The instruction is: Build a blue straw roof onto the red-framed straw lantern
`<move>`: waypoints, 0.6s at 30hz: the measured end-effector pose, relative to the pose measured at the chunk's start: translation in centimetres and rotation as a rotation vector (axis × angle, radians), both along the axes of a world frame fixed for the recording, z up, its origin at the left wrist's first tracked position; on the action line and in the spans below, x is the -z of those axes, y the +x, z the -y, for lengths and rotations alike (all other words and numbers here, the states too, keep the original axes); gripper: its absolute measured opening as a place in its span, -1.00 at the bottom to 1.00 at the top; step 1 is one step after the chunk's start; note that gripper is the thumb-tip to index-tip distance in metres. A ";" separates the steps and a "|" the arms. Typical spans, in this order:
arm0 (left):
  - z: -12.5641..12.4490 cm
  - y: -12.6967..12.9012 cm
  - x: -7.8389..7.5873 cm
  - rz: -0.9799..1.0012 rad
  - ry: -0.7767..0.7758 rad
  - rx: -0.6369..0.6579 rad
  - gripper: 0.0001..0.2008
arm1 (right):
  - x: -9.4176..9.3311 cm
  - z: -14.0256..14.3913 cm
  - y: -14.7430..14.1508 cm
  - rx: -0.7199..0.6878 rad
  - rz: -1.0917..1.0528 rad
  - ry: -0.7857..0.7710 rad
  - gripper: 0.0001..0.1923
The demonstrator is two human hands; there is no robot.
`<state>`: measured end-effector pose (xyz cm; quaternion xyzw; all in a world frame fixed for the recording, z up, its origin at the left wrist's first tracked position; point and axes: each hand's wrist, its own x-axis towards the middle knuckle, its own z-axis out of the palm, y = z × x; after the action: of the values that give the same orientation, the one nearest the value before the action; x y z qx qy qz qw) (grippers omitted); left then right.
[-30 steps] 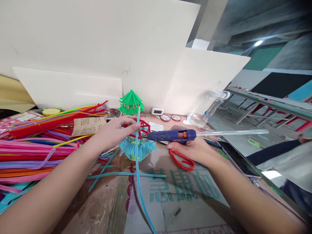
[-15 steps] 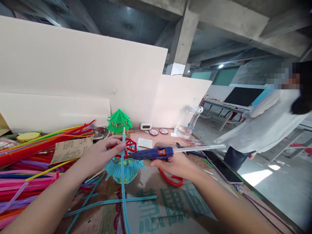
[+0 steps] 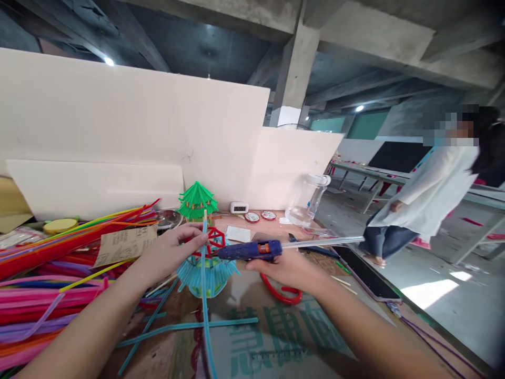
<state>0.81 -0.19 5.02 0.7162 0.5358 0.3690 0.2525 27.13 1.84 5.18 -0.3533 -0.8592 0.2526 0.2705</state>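
My right hand [image 3: 276, 266] grips a dark blue hot glue gun [image 3: 244, 251] with a long clear glue stick [image 3: 319, 242] out of its back end. The nozzle points left at a red frame [image 3: 215, 242] that stands above a light blue fringed roof [image 3: 207, 276]. My left hand [image 3: 185, 242] pinches a long light blue pipe cleaner [image 3: 205, 295], which hangs upright in front of the model. Whether those fingers also touch the red frame is hidden. Just behind stands a green tiered roof piece [image 3: 198, 201].
Bundles of coloured pipe cleaners [image 3: 35, 300] cover the left side. Red-handled scissors [image 3: 282, 295], a phone [image 3: 366, 273], a clear jug [image 3: 307, 200] and a small timer [image 3: 239, 207] lie around. White boards [image 3: 130, 116] rise behind; a person [image 3: 430, 189] walks at right.
My view has shifted slightly, so the desk sits a little lower and further right. Both hands keep their holds. The person at right has taken a step.
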 end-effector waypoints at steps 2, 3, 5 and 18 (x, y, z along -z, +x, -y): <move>-0.1 0.0 0.1 0.021 -0.002 0.000 -0.56 | -0.1 -0.1 0.0 0.005 0.008 0.015 -0.74; -0.1 -0.1 0.1 0.026 -0.007 -0.001 -0.57 | -0.1 -0.2 0.0 0.005 0.013 0.023 -0.73; -0.1 -0.1 0.2 0.023 -0.011 -0.005 -0.58 | -0.1 -0.3 0.0 -0.004 0.027 0.026 -0.72; -0.4 -0.5 0.7 0.069 -0.009 0.008 -0.61 | 0.0 -0.6 0.3 0.026 0.063 0.047 -0.71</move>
<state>0.27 0.19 4.28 0.7041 0.5256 0.3901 0.2754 27.47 2.41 5.21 -0.3659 -0.8682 0.2175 0.2549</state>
